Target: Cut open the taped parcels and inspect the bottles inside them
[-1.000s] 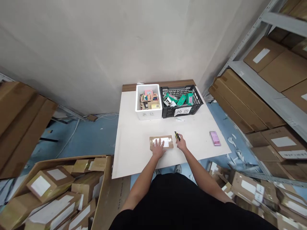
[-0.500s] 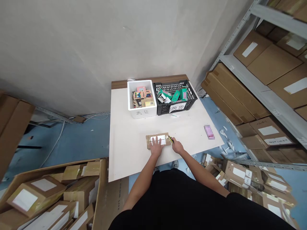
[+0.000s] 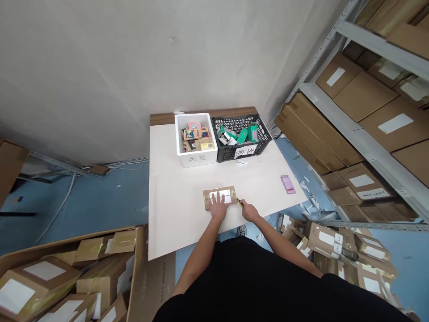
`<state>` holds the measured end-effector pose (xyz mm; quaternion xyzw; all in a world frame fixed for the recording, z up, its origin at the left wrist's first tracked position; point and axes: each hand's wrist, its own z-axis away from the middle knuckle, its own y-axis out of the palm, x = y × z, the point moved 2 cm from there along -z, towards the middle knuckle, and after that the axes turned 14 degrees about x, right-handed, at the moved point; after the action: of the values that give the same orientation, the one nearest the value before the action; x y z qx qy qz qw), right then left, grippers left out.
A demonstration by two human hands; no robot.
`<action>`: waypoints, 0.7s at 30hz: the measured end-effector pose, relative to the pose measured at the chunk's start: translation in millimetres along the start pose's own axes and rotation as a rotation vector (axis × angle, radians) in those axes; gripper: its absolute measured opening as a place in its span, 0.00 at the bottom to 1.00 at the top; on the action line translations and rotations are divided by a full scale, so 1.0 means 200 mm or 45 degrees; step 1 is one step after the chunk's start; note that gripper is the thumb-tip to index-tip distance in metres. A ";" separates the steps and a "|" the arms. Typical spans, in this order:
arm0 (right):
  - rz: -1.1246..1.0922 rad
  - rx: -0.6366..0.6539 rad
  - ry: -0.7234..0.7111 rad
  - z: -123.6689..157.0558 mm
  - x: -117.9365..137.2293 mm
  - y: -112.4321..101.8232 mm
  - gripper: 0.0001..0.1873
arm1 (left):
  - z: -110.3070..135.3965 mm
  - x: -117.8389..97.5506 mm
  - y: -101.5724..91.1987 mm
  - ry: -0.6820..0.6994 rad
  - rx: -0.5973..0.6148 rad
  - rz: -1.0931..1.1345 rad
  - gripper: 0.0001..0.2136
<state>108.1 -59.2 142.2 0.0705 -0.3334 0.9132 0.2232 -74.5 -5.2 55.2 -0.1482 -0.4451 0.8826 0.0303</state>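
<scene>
A small brown cardboard box [image 3: 207,201] with a white label and clear tape lies flat near the front of the white table [image 3: 174,201]. My left hand [image 3: 218,208] rests on top of it, fingers spread over the label. In my right hand [image 3: 250,211] is a yellow and black box cutter [image 3: 240,203], gripped in closed fingers. Its tip is at the right end of the box; whether the blade is in the tape I cannot make out.
Behind stand a white foam bin [image 3: 197,160] of small packages and a black plastic crate [image 3: 228,155] with green boxes. A blurred pink item [image 3: 288,184] lies right. A large carton [image 3: 142,255] of parcels is at left, piled boxes [image 3: 326,237] and shelving [image 3: 351,118] at right.
My right hand with the box cutter has moved slightly down, nearer to me, at the box's right end. The left hand stays on the box. The camera view has shifted a little.
</scene>
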 end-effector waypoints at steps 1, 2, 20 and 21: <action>-0.022 -0.011 -0.007 0.01 -0.02 0.01 0.25 | 0.00 0.00 0.00 0.003 0.007 0.001 0.32; -0.054 -0.040 -0.013 0.02 -0.04 0.01 0.25 | 0.00 0.01 0.00 0.006 0.018 0.002 0.32; 0.189 -0.029 0.018 -0.15 0.11 0.02 0.36 | -0.04 0.03 0.08 -0.017 -0.051 -0.026 0.30; 0.207 -0.014 0.020 -0.14 0.11 0.02 0.37 | -0.03 0.04 0.09 -0.024 -0.056 -0.030 0.31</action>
<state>87.1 -35.8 123.6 0.0348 -0.3412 0.9271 0.1514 -78.1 -8.9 35.9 -0.1353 -0.4663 0.8736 0.0333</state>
